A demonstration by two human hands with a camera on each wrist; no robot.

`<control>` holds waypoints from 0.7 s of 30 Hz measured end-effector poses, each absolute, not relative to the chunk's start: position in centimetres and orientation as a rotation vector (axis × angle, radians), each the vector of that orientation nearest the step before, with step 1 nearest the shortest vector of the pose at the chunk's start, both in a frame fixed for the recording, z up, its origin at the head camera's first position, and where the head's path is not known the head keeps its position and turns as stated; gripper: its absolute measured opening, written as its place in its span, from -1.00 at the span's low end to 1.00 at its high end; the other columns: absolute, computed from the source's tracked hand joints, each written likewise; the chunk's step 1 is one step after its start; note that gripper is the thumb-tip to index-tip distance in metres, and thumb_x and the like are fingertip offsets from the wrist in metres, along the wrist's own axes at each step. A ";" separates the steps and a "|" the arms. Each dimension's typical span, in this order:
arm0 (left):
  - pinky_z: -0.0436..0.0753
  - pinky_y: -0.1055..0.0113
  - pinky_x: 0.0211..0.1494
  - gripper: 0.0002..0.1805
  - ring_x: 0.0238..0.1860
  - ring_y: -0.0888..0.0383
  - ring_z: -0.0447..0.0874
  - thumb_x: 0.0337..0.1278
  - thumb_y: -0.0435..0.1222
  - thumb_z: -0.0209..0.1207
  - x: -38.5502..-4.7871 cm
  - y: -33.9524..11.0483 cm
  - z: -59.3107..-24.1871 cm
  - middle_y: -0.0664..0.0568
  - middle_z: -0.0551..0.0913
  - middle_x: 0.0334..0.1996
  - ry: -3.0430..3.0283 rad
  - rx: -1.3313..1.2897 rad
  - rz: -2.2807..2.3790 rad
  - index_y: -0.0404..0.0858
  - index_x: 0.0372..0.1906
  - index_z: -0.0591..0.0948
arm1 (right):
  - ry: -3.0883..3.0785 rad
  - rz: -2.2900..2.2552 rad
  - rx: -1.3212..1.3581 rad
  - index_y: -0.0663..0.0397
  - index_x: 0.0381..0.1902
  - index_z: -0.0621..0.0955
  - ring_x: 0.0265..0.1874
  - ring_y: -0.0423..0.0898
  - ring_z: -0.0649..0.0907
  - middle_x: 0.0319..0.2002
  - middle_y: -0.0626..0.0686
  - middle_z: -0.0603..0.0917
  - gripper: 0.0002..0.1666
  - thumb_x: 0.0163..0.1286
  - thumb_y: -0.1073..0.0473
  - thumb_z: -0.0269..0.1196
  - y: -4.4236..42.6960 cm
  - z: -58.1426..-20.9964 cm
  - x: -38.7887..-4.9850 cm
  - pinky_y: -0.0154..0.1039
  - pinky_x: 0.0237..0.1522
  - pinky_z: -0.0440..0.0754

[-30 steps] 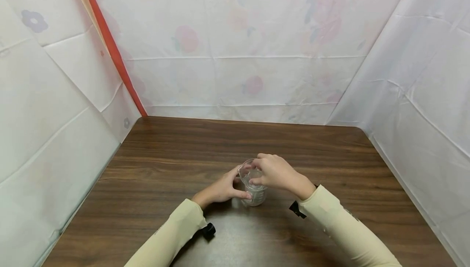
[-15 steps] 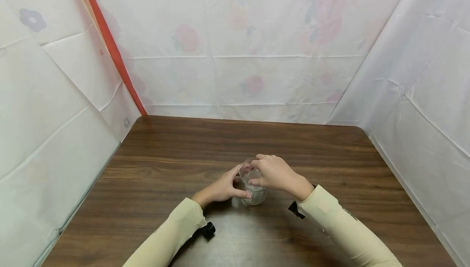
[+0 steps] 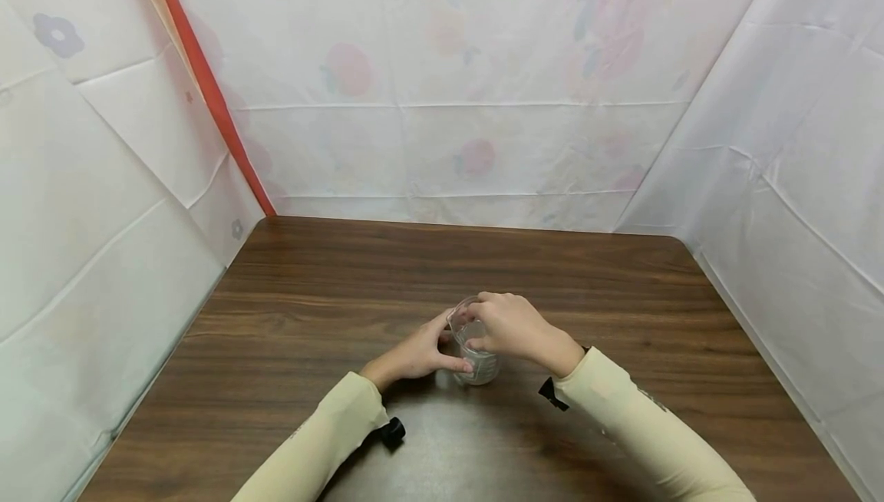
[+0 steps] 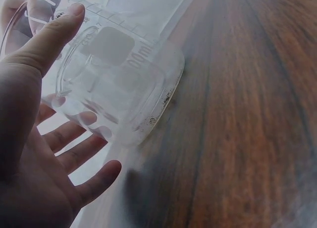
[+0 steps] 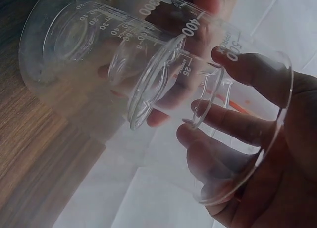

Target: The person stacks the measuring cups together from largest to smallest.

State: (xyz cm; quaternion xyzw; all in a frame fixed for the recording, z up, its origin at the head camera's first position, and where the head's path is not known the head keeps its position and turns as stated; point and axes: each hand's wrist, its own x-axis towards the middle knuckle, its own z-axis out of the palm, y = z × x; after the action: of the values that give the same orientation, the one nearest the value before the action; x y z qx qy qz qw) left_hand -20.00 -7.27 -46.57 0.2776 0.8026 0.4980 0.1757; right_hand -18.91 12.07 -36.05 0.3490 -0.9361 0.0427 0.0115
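A clear glass beaker with white volume marks stands on the table in the head view. My left hand holds it from the left, thumb in front and fingers behind. In the left wrist view that thumb presses its wall. My right hand reaches into the mouth from the right. Smaller beakers are nested inside, one with a thick rim in the right wrist view. Nearer the mouth, my right thumb and fingers pinch the rim of a small beaker. Glass overlaps make the exact nesting hard to read.
The dark wood-grain table runs back to a white patterned sheet. More white sheeting hangs at the right and left. A red strip slants down the left back corner.
My right hand and wrist have shifted very slightly to the left at the beaker's mouth. My left hand keeps its hold, and the beaker stays in place.
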 end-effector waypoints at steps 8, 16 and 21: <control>0.39 0.00 0.40 0.13 0.35 -0.06 0.41 -0.03 0.00 0.43 -20.0 -7.2 -46.6 0.04 0.20 0.50 2.273 0.795 1.422 0.01 0.56 -0.03 | -2.964 0.112 1.093 -0.02 -0.08 0.72 -0.29 0.01 0.72 -0.10 0.05 0.72 -0.57 0.10 -0.05 0.46 11.6 -36.3 -18.9 -0.06 -0.25 0.70; 0.41 0.00 0.38 0.13 0.33 -0.07 0.45 -0.02 0.03 0.41 -19.8 -7.3 -46.5 0.05 0.23 0.48 2.259 0.766 1.414 0.05 0.56 -0.05 | -2.953 0.098 1.141 -0.11 -0.10 0.73 -0.30 -0.05 0.73 -0.09 0.00 0.74 -0.63 0.12 -0.04 0.46 11.4 -36.7 -19.1 -0.13 -0.31 0.70; 0.42 0.01 0.38 0.13 0.32 -0.06 0.47 -0.03 0.02 0.42 -19.8 -7.3 -46.4 0.06 0.28 0.45 2.247 0.767 1.428 0.05 0.56 -0.03 | -2.953 0.077 1.147 -0.15 -0.10 0.72 -0.38 -0.08 0.71 -0.20 -0.06 0.76 -0.63 0.11 -0.03 0.46 11.3 -36.8 -19.2 -0.16 -0.38 0.68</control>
State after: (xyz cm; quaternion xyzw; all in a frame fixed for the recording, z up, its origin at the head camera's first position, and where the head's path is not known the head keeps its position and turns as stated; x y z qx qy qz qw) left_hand -19.75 -7.26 -46.42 0.2720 0.7972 0.5064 0.1844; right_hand -19.15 11.27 -36.82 0.3618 -0.9318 0.0242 -0.0134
